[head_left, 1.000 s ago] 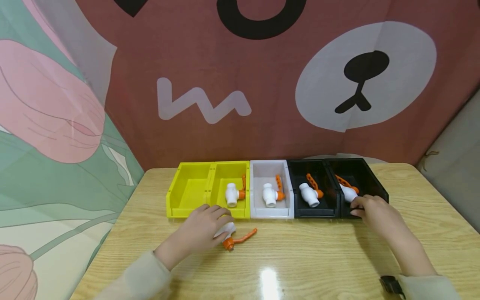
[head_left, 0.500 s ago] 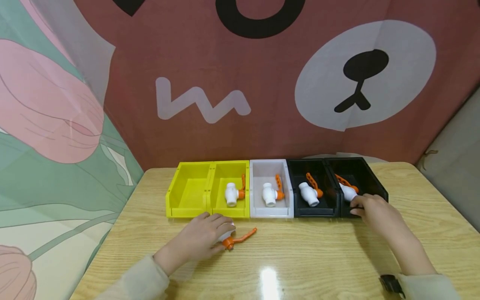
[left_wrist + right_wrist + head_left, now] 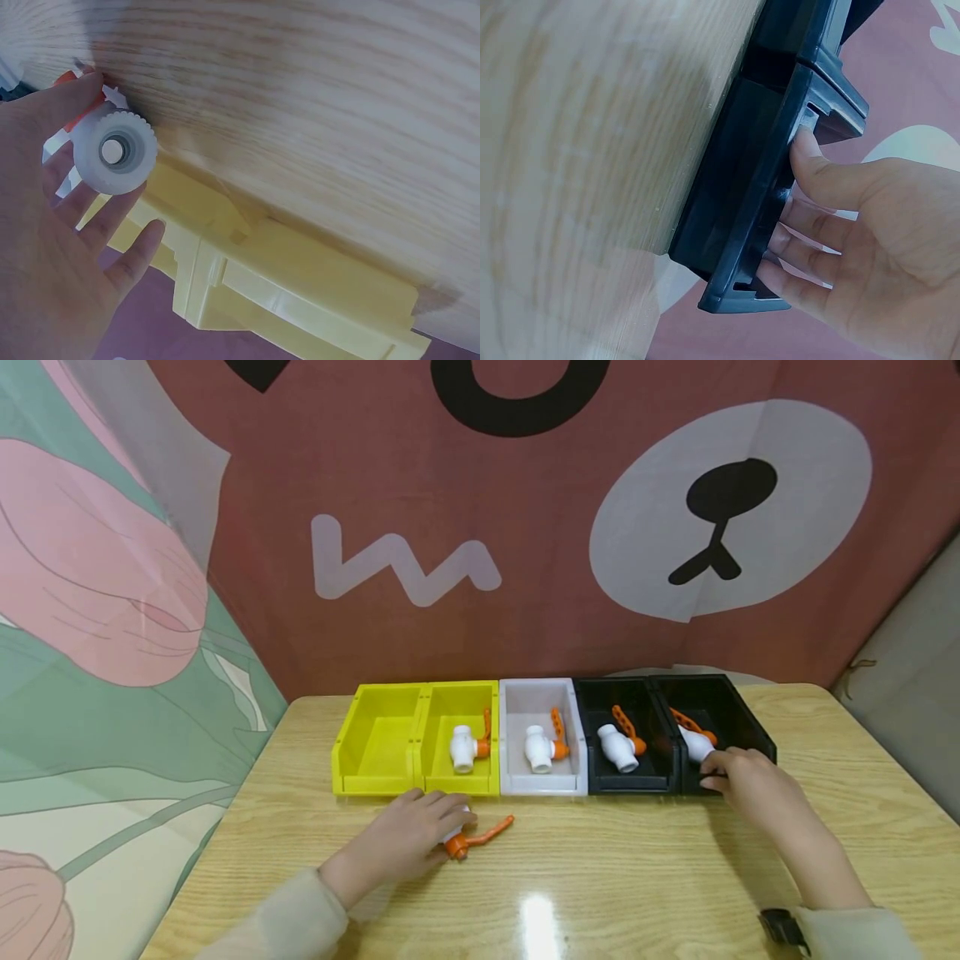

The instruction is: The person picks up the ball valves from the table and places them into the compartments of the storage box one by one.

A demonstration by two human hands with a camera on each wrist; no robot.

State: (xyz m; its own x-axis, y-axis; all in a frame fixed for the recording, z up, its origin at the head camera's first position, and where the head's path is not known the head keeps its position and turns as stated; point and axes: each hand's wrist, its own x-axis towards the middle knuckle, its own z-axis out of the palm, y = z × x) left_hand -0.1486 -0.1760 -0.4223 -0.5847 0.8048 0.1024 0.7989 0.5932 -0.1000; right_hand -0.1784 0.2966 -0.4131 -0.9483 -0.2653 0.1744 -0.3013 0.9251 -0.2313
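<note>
On the table in front of the yellow bins, a white ball valve (image 3: 456, 844) with an orange handle is gripped by my left hand (image 3: 397, 842). The left wrist view shows the thumb on the orange part and fingers curled round the white body, the open end of the valve (image 3: 99, 165) facing the camera. My right hand (image 3: 756, 792) reaches over the front of the rightmost black bin (image 3: 738, 714) and holds the near end of another white ball valve (image 3: 697, 747). In the right wrist view the bin wall (image 3: 735, 165) hides most of that valve.
A row of bins stands along the back. Valves also lie in the right yellow bin (image 3: 442, 697), the white bin (image 3: 537, 693) and the left black bin (image 3: 600, 693). The far-left yellow bin (image 3: 382, 735) shows a bare floor. A printed cloth (image 3: 540, 568) hangs behind.
My left hand has shifted slightly right and its fingers have come further over the valve's white body. The right hand and its valve stay in place.
</note>
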